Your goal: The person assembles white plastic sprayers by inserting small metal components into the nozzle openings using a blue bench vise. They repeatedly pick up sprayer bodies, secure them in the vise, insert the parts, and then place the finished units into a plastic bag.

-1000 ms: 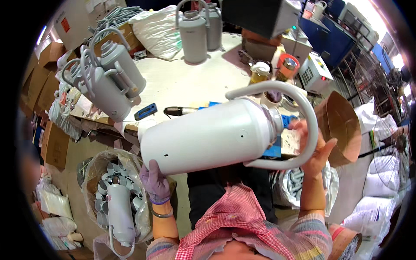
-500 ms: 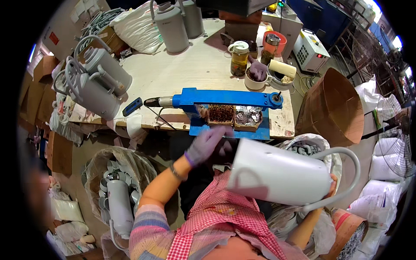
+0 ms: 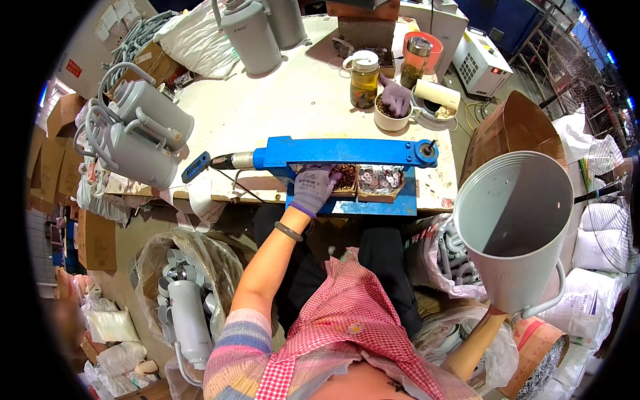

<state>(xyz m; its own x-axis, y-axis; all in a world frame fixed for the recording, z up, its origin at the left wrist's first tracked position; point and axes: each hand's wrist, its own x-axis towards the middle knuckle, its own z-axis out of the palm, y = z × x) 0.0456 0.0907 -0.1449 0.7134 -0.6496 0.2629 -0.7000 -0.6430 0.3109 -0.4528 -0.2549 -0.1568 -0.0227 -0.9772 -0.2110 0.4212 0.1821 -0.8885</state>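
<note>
My left hand (image 3: 315, 189), in a pale purple glove, reaches under the blue arm of a bench tool (image 3: 347, 151). Its fingers are bent together at a small box of brown metal fasteners (image 3: 345, 180); whatever they pinch is hidden. Beside that box is another box of shiny washer-like discs (image 3: 380, 180). Out to the right, my right hand (image 3: 495, 312) grips a grey thermos jug shell (image 3: 517, 263) low down, mostly hidden behind it. The shell's wide open end faces up toward me, showing a hollow inside, and its handle curves out at the lower right.
Grey jugs (image 3: 143, 157) stand at the table's left and back. A glass jar (image 3: 364, 80) and a cup with a glove (image 3: 392, 117) sit back right. Bags of grey parts (image 3: 450, 257) flank my legs, with a jug shell (image 3: 189, 320) on the left one. A cardboard box (image 3: 513, 127) stands right.
My left hand has moved forward to the box of fasteners. My right hand has carried the jug shell right and turned it from lying sideways to open end up.
</note>
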